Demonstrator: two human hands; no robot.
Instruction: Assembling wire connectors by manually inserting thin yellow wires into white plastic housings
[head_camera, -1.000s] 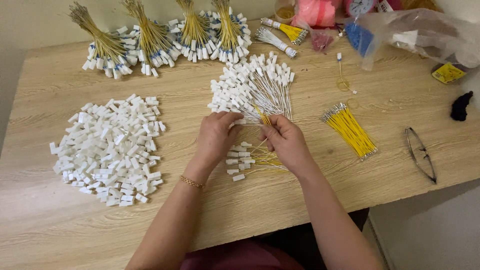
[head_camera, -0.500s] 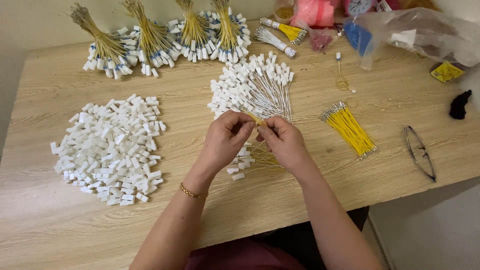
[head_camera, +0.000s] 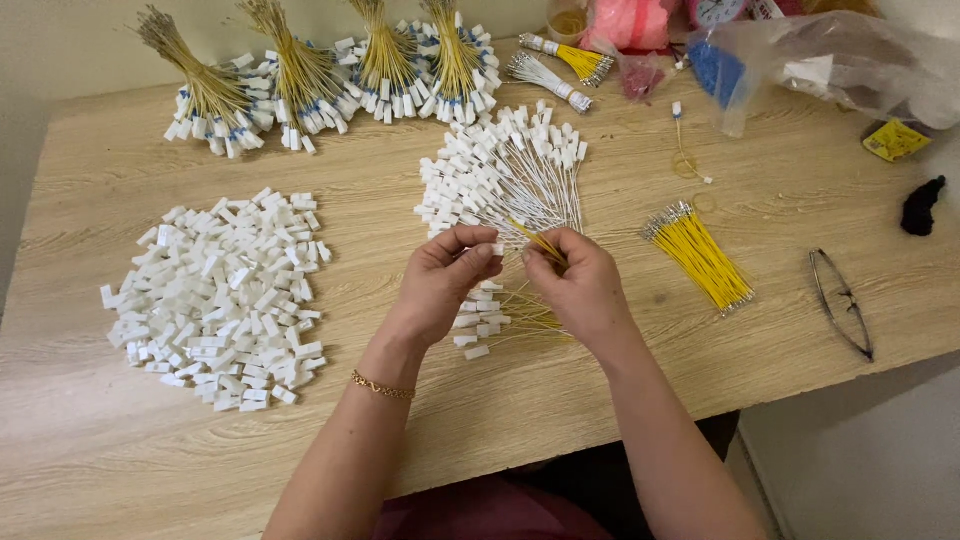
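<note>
Wooden table (head_camera: 820, 200), cluttered, against pale wall (head_camera: 80, 40)

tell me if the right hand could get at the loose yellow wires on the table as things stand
Probably yes. The loose yellow wires lie in the open just beside the right hand, with only bare table between. But that hand is pinching a yellow wire, so it would need freeing first.

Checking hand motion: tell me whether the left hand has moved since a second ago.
Yes. The left hand has lifted off the small pile of finished pieces and now sits farther up the table.
</note>
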